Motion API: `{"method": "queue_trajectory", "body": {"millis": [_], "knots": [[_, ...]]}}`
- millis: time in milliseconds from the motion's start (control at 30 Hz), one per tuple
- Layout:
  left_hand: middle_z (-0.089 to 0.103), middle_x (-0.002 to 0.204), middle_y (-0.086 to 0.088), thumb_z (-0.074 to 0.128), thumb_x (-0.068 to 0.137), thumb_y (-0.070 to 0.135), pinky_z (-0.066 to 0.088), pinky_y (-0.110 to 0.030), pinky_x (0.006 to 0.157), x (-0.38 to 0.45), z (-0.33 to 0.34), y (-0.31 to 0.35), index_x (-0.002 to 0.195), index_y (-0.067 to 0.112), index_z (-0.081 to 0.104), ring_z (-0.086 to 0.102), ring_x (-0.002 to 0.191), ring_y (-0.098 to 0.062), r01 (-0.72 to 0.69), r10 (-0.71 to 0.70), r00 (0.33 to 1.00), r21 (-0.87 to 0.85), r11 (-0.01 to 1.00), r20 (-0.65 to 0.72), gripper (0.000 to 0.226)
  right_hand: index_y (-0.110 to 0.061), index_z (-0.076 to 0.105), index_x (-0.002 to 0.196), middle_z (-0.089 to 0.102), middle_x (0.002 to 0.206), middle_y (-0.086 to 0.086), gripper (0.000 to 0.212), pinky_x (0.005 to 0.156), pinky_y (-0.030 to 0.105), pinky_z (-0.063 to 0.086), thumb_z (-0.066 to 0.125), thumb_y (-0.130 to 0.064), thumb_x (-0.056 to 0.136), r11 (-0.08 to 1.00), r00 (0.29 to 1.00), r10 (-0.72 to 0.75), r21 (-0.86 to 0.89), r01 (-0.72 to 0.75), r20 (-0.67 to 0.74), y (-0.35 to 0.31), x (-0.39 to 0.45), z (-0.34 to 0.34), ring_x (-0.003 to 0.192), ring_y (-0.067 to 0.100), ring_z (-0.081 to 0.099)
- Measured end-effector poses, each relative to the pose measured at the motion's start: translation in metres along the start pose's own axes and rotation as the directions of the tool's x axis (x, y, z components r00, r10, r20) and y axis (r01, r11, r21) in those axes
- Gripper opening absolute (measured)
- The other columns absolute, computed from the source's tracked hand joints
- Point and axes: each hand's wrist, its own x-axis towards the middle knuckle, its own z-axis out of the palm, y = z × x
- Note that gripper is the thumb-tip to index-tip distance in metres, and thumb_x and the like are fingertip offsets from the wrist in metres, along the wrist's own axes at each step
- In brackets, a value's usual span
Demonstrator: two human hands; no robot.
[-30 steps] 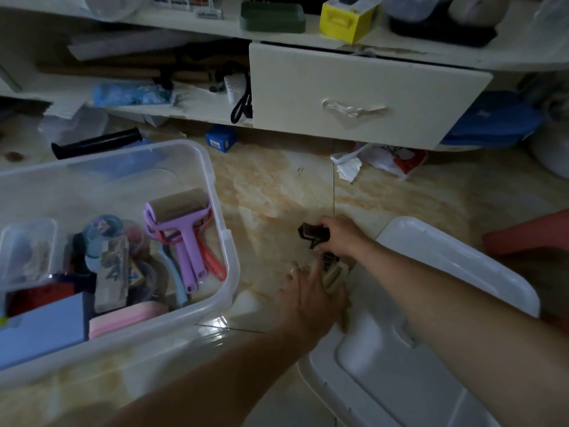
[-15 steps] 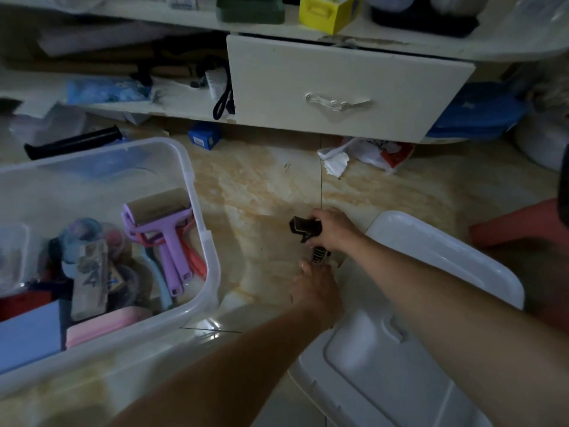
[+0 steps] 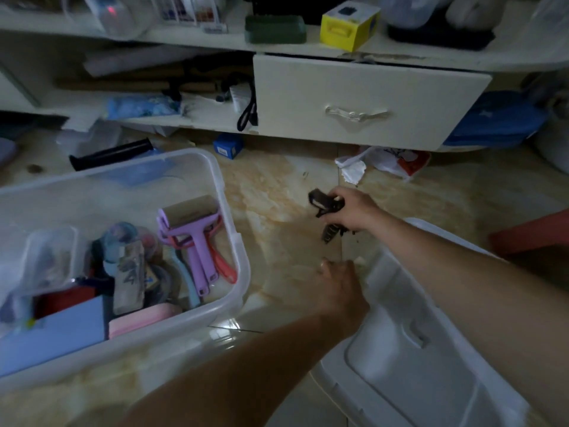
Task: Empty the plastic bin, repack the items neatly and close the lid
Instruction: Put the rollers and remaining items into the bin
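The clear plastic bin stands on the floor at the left, with a purple roller, a blue box, a pink item and several other things in it. Its white lid lies on the floor at the lower right. Above the floor between them, my right hand grips a small black tool, and a dark ribbed part hangs below the hand. My left hand is low at the lid's near corner, its fingers pointing away and hidden from view.
A white shelf unit with a drawer runs along the back, cluttered on top. On the tiled floor lie a crumpled white and red bag, a small blue box and a black tube. A red object sits at the right.
My right hand has lifted the black tool a little higher. My left hand has drawn back from under it toward the lid's corner.
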Motion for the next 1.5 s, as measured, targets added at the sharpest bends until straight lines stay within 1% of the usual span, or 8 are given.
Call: {"method": "queue_trajectory", "body": {"millis": [267, 600, 733, 833, 967, 1100, 1400, 1500], "knots": [[0.039, 0.105, -0.009, 0.085, 0.067, 0.025, 0.054, -0.038, 0.086, -0.042, -0.118, 0.014, 0.118, 0.015, 0.058, 0.055, 0.099, -0.033, -0.106, 0.079, 0.988, -0.208, 0.972, -0.132, 0.059, -0.022, 0.065, 0.106, 0.065, 0.090, -0.005, 0.031, 0.070, 0.045, 0.061, 0.083, -0.019, 0.081, 0.884, 0.971, -0.240, 0.414, 0.216, 0.007, -0.141, -0.015, -0.048, 0.076, 0.019, 0.068], [0.057, 0.119, -0.012, 0.079, 0.074, 0.034, 0.054, -0.039, 0.093, -0.090, -0.222, -0.070, 0.126, 0.010, 0.054, 0.057, 0.108, -0.028, 0.054, -0.070, 0.976, -0.080, 0.995, -0.204, 0.062, -0.023, 0.068, 0.106, 0.069, 0.093, -0.002, 0.028, 0.057, 0.031, 0.055, 0.081, -0.014, 0.082, 0.831, 0.895, -0.425, 0.450, 0.327, 0.135, -0.268, -0.038, -0.008, 0.073, 0.015, 0.069], [0.067, 0.096, -0.003, 0.075, 0.074, 0.042, 0.052, -0.027, 0.076, -0.098, -0.242, -0.116, 0.106, 0.018, 0.059, 0.062, 0.081, -0.017, 0.172, -0.161, 0.962, 0.031, 0.985, -0.218, 0.043, -0.028, 0.066, 0.106, 0.068, 0.093, -0.003, 0.029, 0.053, 0.026, 0.054, 0.081, -0.016, 0.084, 0.837, 0.887, -0.427, 0.446, 0.317, 0.172, -0.291, -0.044, 0.017, 0.068, 0.011, 0.069], [0.062, 0.074, 0.000, 0.075, 0.082, 0.037, 0.043, -0.019, 0.054, -0.101, -0.241, -0.146, 0.104, 0.014, 0.060, 0.056, 0.059, -0.007, 0.299, -0.293, 0.947, 0.024, 0.954, -0.131, 0.035, -0.026, 0.064, 0.108, 0.066, 0.092, 0.002, 0.032, 0.056, 0.029, 0.055, 0.082, -0.018, 0.083, 0.882, 0.906, -0.367, 0.387, 0.268, 0.210, -0.292, -0.047, 0.043, 0.076, 0.020, 0.069], [0.061, 0.102, -0.009, 0.077, 0.076, 0.050, 0.050, -0.029, 0.076, -0.086, -0.225, -0.183, 0.114, 0.004, 0.058, 0.063, 0.097, -0.023, 0.355, -0.345, 0.932, 0.100, 0.929, -0.108, 0.062, -0.021, 0.063, 0.117, 0.068, 0.113, 0.008, 0.046, 0.089, 0.046, 0.058, 0.087, -0.023, 0.077, 0.966, 0.929, -0.245, 0.146, 0.212, 0.278, -0.273, -0.040, 0.082, 0.102, 0.029, 0.068], [0.063, 0.103, -0.011, 0.077, 0.076, 0.043, 0.055, -0.033, 0.080, -0.069, -0.212, -0.208, 0.107, 0.007, 0.063, 0.062, 0.094, -0.026, 0.379, -0.359, 0.923, 0.167, 0.910, -0.140, 0.050, -0.016, 0.057, 0.132, 0.064, 0.128, 0.005, 0.057, 0.100, 0.041, 0.051, 0.082, -0.022, 0.082, 0.969, 0.890, -0.167, -0.094, 0.227, 0.424, -0.254, -0.043, 0.100, 0.114, 0.027, 0.062], [0.063, 0.109, -0.013, 0.048, 0.098, 0.013, 0.054, -0.035, 0.078, -0.046, -0.189, -0.222, 0.113, 0.006, 0.062, 0.062, 0.097, -0.028, 0.288, -0.272, 0.955, 0.148, 0.946, -0.117, 0.021, -0.002, 0.040, 0.141, 0.063, 0.125, 0.016, 0.058, 0.065, 0.026, 0.049, 0.066, -0.023, 0.093, 0.832, 0.863, -0.117, -0.425, 0.355, 0.492, -0.229, -0.050, 0.152, 0.100, 0.028, 0.065], [0.059, 0.108, -0.008, 0.045, 0.100, 0.017, 0.041, -0.026, 0.070, -0.044, -0.180, -0.224, 0.120, 0.007, 0.058, 0.057, 0.092, -0.022, 0.269, -0.262, 0.961, 0.074, 0.960, -0.089, 0.026, -0.004, 0.058, 0.127, 0.069, 0.112, 0.015, 0.046, 0.077, 0.036, 0.055, 0.072, -0.025, 0.088, 0.801, 0.866, -0.092, -0.480, 0.358, 0.492, -0.227, -0.046, 0.159, 0.099, 0.031, 0.068]]}}
